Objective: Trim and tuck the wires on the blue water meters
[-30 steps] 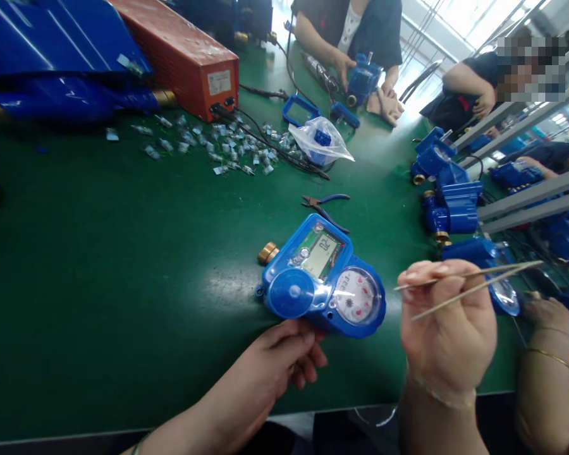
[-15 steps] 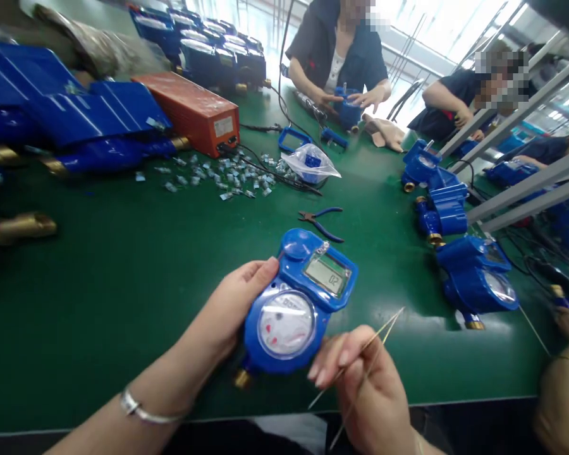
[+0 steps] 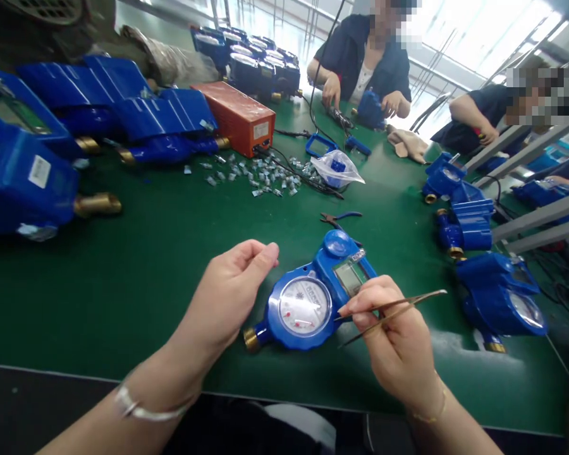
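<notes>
A blue water meter (image 3: 284, 325) lies on the green tabletop in front of me, with a round dial (image 3: 305, 306) and a small display (image 3: 349, 278). Brass shows at its lower left end. My right hand (image 3: 398, 341) grips a pair of tweezers (image 3: 420, 298) at the meter's right side. The tweezers' arms are spread apart, and one tip is close to the dial's rim; contact is unclear. To the left of the meter, my left hand (image 3: 232, 291) is closed, thumb against the curled forefinger. Whatever it pinches, if anything, is hidden.
Pliers (image 3: 339, 217) lie just beyond the meter. Small clear pieces (image 3: 275, 177) are scattered near an orange box (image 3: 239, 117) and a plastic bag (image 3: 336, 168). More blue meters (image 3: 497, 297) stand right and left (image 3: 28, 170). Co-workers (image 3: 365, 63) sit across the table.
My left hand has let go of the meter, which now rests on the table, turned slightly. My right hand has moved up beside its display with the tweezers. The view has shifted left.
</notes>
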### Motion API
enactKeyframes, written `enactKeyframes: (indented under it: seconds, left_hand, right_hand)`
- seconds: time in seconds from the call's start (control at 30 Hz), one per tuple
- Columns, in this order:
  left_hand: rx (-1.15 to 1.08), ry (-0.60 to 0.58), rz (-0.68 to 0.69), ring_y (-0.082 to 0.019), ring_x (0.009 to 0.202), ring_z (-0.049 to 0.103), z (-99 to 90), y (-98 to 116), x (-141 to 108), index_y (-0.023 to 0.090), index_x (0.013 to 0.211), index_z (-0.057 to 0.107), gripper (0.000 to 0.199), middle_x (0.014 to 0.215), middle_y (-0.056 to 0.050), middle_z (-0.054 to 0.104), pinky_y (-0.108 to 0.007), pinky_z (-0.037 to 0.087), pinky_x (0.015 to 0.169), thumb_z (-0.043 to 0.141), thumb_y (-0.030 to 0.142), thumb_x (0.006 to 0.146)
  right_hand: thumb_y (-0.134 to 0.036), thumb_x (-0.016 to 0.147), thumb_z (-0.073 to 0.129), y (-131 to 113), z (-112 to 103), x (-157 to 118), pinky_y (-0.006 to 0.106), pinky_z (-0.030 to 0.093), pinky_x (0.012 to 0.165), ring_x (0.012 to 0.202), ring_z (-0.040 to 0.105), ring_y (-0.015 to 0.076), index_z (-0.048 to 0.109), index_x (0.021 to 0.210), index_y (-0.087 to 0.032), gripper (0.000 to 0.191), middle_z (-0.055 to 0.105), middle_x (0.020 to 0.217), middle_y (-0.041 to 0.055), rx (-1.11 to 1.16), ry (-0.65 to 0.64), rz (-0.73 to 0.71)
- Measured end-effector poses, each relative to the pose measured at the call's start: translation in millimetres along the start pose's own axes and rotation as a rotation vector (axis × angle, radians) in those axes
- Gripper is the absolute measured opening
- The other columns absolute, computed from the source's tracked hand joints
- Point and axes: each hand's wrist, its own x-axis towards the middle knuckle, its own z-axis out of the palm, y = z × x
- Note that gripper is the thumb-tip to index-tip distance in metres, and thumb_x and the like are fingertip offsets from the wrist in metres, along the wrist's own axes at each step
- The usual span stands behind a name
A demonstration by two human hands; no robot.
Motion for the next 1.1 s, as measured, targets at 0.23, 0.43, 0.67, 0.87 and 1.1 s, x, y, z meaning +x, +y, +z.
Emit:
enactKeyframes:
  seconds: [0.23,0.43,0.67,0.87,1.1]
  left_hand:
    - [0.165,-0.731,-0.433,-0.012,0.057,0.034,-8.2,-18,-73,0.017,0.065,0.055,0.027,0.060,0.003,0.043,-0.023,0.025,0.051,0.058,0.039,0.080]
    - [-0.371,-0.660,-0.720,-0.008,0.045,0.020,31.4,-58,-57,0.016,0.093,0.055,0.019,0.051,0.007,0.039,-0.024,0.011,0.046,0.053,0.031,0.081]
    - [-0.650,-0.656,-0.766,-0.006,0.046,0.026,44.0,-74,-50,0.015,0.070,0.054,0.020,0.053,0.005,0.039,-0.022,0.014,0.045,0.063,0.032,0.075]
    - [-0.642,-0.733,-0.751,-0.005,0.043,0.026,36.5,-69,-46,0.013,0.060,0.056,0.026,0.049,0.001,0.046,-0.022,0.013,0.044,0.064,0.033,0.072]
    - [-0.630,-0.516,-0.719,-0.006,0.045,0.028,26.7,-62,-32,0.012,0.061,0.057,0.015,0.050,-0.001,0.050,-0.021,0.014,0.045,0.064,0.024,0.065]
  right_hand:
    - [-0.015,0.088,0.051,-4,-1,0,0.035,0.044,0.068,0.079,0.055,0.0187,0.058,0.087,-0.022,0.010,0.062,0.079,0.0027,-0.037,-0.051,0.002]
    - [-0.017,0.088,0.051,-6,-4,2,0.035,0.045,0.066,0.078,0.056,0.0190,0.058,0.085,-0.022,0.009,0.063,0.078,0.0031,-0.057,-0.087,0.013]
    - [-0.008,0.086,0.050,-9,-11,7,0.033,0.044,0.067,0.076,0.055,0.0165,0.055,0.088,-0.022,0.015,0.065,0.080,0.0011,-0.076,-0.200,-0.023]
    - [-0.005,0.085,0.051,-10,-16,13,0.032,0.040,0.066,0.072,0.053,0.0146,0.055,0.086,-0.021,0.017,0.068,0.083,-0.0011,-0.164,-0.363,-0.163]
    - [-0.005,0.084,0.054,-6,-4,15,0.026,0.043,0.063,0.069,0.055,0.0125,0.056,0.086,-0.021,0.016,0.068,0.080,-0.0014,-0.201,-0.422,-0.180]
